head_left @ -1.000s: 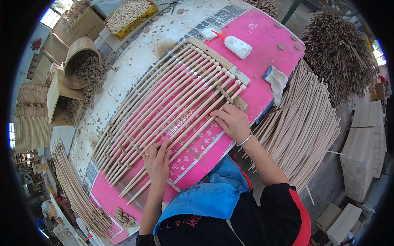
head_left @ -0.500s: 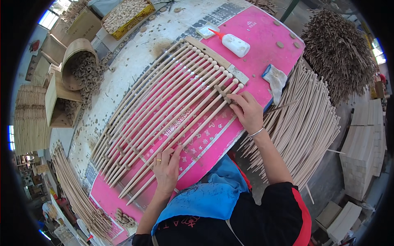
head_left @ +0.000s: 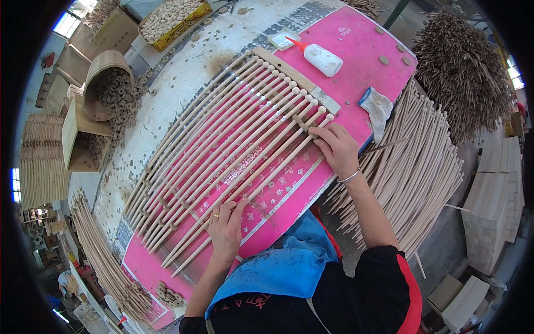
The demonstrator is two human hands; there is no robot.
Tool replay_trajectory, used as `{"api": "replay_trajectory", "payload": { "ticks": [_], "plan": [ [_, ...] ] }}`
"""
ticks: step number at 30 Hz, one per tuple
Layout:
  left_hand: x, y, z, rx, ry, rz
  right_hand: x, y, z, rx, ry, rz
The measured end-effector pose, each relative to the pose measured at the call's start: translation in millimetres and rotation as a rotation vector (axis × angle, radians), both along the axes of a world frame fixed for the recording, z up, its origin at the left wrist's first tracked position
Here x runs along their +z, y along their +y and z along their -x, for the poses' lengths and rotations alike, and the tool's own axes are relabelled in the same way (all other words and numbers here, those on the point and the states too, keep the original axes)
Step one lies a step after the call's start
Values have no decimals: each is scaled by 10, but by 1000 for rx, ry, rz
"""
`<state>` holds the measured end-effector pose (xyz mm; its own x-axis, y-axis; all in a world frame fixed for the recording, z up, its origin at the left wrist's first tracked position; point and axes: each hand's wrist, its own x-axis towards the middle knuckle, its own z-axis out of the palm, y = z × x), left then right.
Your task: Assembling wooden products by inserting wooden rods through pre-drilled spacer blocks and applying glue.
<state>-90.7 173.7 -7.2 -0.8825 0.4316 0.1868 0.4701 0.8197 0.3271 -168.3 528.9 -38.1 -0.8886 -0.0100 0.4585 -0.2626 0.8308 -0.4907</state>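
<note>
A row of pale wooden sticks with round ball ends lies side by side on the pink sheet [head_left: 356, 50]. Close to the ball ends, a small brown wooden connector [head_left: 301, 123] lies across the two nearest sticks. The thumb and fingers of my right hand [head_left: 340, 149] are closed on its near end. Farther down, my left hand [head_left: 225, 229] has its fingers closed about the nearest stick [head_left: 278, 168], partly hiding it. More brown connectors [head_left: 164, 204] sit across the sticks toward their lower ends.
A white glue bottle [head_left: 322, 60] with a red tip lies beyond the ball ends, near a glove [head_left: 376, 108]. Bundled sticks [head_left: 411, 172] stand at right. Wooden containers [head_left: 103, 83] spill brown pieces at left, below a yellow crate of balls [head_left: 169, 22].
The view has shifted slightly. My right hand stays at the connector and my left hand on the stick, both almost unmoved.
</note>
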Motion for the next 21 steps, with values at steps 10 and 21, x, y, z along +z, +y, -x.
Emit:
{"api": "replay_trajectory", "payload": {
  "ticks": [10,21],
  "plan": [
    [100,-234,120,137,71,-100,-8,12,-124,-91,-126,497],
    [41,-304,211,190,-37,-92,156,-18,375,-15,-38,259]
  ]
}}
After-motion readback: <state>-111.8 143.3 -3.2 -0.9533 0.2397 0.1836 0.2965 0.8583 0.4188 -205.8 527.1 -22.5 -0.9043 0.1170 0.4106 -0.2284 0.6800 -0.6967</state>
